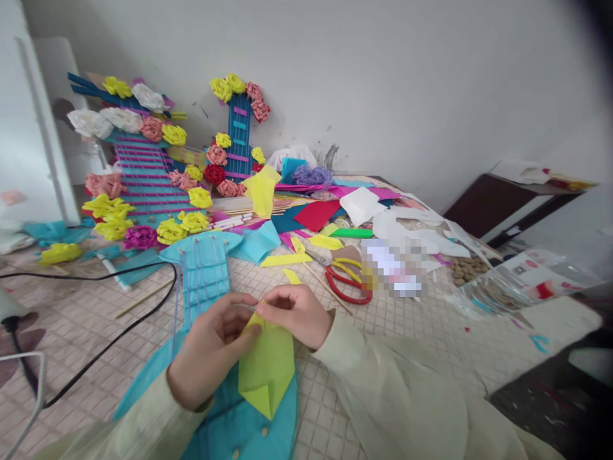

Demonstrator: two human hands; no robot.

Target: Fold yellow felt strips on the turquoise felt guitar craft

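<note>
A piece of yellow crepe paper hangs from my fingers in the middle, its lower edge creased into a point. My left hand pinches its upper left side. At the top edge my right hand grips the same paper, thumb and fingertips pressed together close to the left fingers. Beneath both hands lies a turquoise guitar-shaped paper craft with purple strings along its neck. Part of its body is hidden by my left forearm and the yellow paper.
Red and yellow-handled scissors lie right of my hands, near a green marker. Decorated instrument crafts with paper flowers lean at the back left. A black cable curves across the left. A clear plastic bag sits right.
</note>
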